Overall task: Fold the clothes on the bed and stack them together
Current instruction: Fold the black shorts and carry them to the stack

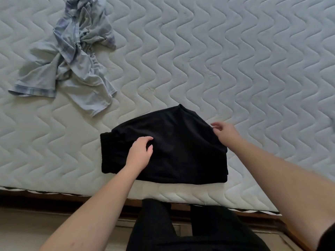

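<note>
Folded black garment (172,147) near bed (235,69) edge; left hand (139,153) rests relaxed on it, right hand (224,132) pinches its 3 o'clock edge; crumpled shirt (72,60) at 10 o'clock

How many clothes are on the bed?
2. The black garment lies folded near the bed's front edge, under both hands. The crumpled pale blue garment lies far left. That heap could hide another piece.

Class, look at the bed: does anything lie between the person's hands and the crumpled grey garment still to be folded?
Nothing visible does. Only bare mattress separates the crumpled grey garment from the left hand, which rests on the folded black garment, and the right hand at its edge.
</note>
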